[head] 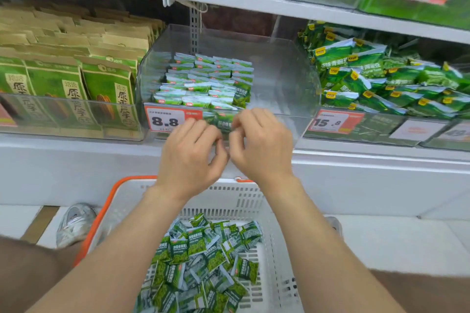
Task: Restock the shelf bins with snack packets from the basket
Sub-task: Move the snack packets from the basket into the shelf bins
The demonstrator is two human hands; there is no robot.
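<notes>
At ten o'clock stands a bin of tall kraft-paper seed bags with green labels point(76, 79), packed tight behind a clear front wall. A silver shoe point(73, 223) rests on the floor at eight o'clock.

At twelve o'clock is the clear acrylic shelf bin point(279, 76) with a red-and-white 8.8 price tag point(165, 119). Its left half holds neat rows of small green-and-white snack packets point(203, 81); its right half is bare down to the floor. Just below centre, at the bin's front lip, the left hand point(190, 150) and right hand point(259, 142) meet with fingers curled. Together they seem to pinch a few held packets point(223, 122) between the fingertips, though the fingers hide most of the grip.

At six o'clock the white slotted plastic basket with an orange handle point(254, 198) holds a loose heap of matching green foil packets point(203, 262).

These packets look light, soft and slick, likely to slide off one another. Squaring a small stack and pinching it across the flat faces should hold better than grabbing by the crimped ends.

The front lip is low, and the shelf above leaves room to reach in from the front. At two o'clock a neighbouring bin of larger green pea bags point(381, 84) crowds the right wall.
</notes>
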